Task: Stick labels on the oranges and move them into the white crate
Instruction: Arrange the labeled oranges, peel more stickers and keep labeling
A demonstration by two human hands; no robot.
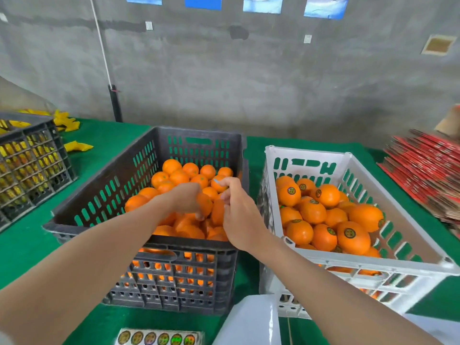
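Reaching over the dark crate (74,229) in the middle of the frame, both bare forearms come in from the lower corners and meet above its heap of unlabelled oranges (171,166). The left hand (185,200) is palm-down, its fingers curled round one orange (206,204) at the top of the pile, just right of the crate's centre. The right hand (240,217) sits just beside that fruit on its right, fingers bunched together and curled, one fingertip (224,181) raised toward a small pale patch. I cannot tell whether that patch is a label or whether the hand pinches anything. To the right, touching or nearly touching the dark crate, stands the white crate (308,151), part filled with oranges that carry round dark-and-gold labels (349,233). At the bottom edge, left of centre, a strip of the same round labels (159,337) lies on the green cloth (29,240), with a glossy white sheet (251,322) just to its right. A second dark crate (32,165) of yellow items stands at the left edge. Flat red cartons (428,170) are stacked at the right edge.
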